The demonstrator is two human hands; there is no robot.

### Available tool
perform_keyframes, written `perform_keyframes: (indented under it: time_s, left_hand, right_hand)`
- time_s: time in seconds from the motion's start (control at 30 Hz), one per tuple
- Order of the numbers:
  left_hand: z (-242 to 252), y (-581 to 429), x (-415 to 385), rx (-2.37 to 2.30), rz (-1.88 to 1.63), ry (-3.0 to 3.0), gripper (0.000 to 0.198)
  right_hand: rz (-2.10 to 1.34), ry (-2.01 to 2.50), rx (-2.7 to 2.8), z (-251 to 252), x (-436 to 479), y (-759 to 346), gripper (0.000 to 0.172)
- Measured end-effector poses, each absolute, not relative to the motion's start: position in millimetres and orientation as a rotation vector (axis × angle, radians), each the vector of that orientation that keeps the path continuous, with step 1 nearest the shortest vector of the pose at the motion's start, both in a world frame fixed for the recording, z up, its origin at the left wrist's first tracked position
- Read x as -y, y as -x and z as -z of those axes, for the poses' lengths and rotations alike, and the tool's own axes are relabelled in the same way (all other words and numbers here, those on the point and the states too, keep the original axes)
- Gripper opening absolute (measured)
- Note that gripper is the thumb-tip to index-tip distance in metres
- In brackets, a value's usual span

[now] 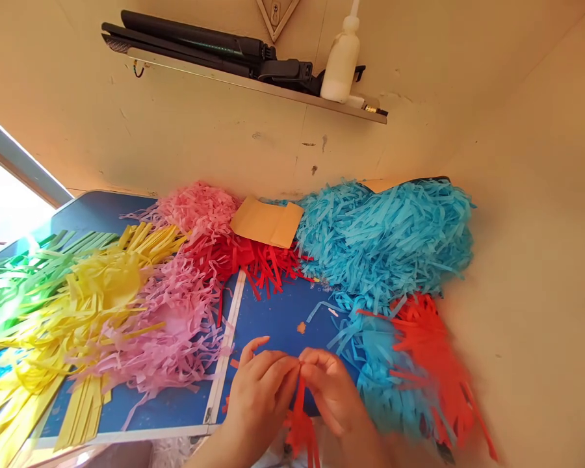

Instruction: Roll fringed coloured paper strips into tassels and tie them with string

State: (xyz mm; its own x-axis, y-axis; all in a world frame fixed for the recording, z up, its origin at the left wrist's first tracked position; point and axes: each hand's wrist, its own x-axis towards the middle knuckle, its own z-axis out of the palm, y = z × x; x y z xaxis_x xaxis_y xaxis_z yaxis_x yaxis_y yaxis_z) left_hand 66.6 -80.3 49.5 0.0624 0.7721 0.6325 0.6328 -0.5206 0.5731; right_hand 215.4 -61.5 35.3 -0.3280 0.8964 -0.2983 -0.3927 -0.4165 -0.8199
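A strip of red tissue paper [299,396] hangs from my fingertips near the front edge of the blue table, its fringed end dropping below the edge. My left hand [260,396] is closed in a pinch at its top, with the little finger raised. Close against it, my right hand [329,387] pinches the same top end. The exact spot gripped is partly covered by the fingers. Right of my right hand lie more red fringed tissue strips [429,357], resting against a blue fringed tissue bunch [390,383].
On the blue table [277,318] lie a big blue fringe heap [385,234], pink fringe [195,214], lilac fringe [170,331], yellow fringe [102,279], green fringe [24,292] and a brown paper piece [267,222]. Above, a wall shelf [253,84] holds a white squeeze bottle [341,62] and black hair straighteners [190,39].
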Motion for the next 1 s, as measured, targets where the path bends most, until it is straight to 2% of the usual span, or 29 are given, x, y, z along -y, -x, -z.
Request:
perform_keyframes:
  time_s: [0.2,0.43,0.57,0.63,0.7,0.73,0.87,1.0]
  left_hand:
    - [-50.5,-71.5,87.7,-1.424,-1.338,-1.907,0.017]
    - [-40.4,-75.5,87.9,-1.37,-1.467,-1.934,0.014]
    - [-36.6,-67.4,84.9,-1.313,-1.349,-1.584,0.018]
    - [-36.8,-61.9,84.1,-1.221,-1.261,-1.256,0.025]
    - [-38.0,-58.9,83.4,-1.103,-1.137,-0.935,0.033]
    - [-38.6,-58.9,83.0,-1.056,-1.077,-0.815,0.037]
    - [-37.6,-64.4,80.5,-1.084,-1.02,-0.694,0.052]
    - [-31.0,-63.3,78.1,-1.191,-1.025,-0.798,0.053]
  right_hand:
    - [-1.783,1.026,0.602,-25.2,70.4,-209.1,0.034]
    - [-1.69,0.941,0.548,-25.2,78.9,-202.8,0.032]
    - [-1.46,1.064,0.967,-26.4,52.2,-213.6,0.026]
    - [-1.193,1.344,1.336,-28.2,16.3,-227.4,0.019]
    - [-0.755,1.742,1.827,-28.7,-26.7,-240.8,0.018]
    - [-0.689,1.8,1.893,-27.9,-47.0,-245.2,0.018]
    - [-0.623,1.921,2.007,-21.2,-97.9,-244.3,0.015]
    - [-0.629,1.926,2.043,-26.5,-93.8,-239.9,0.018]
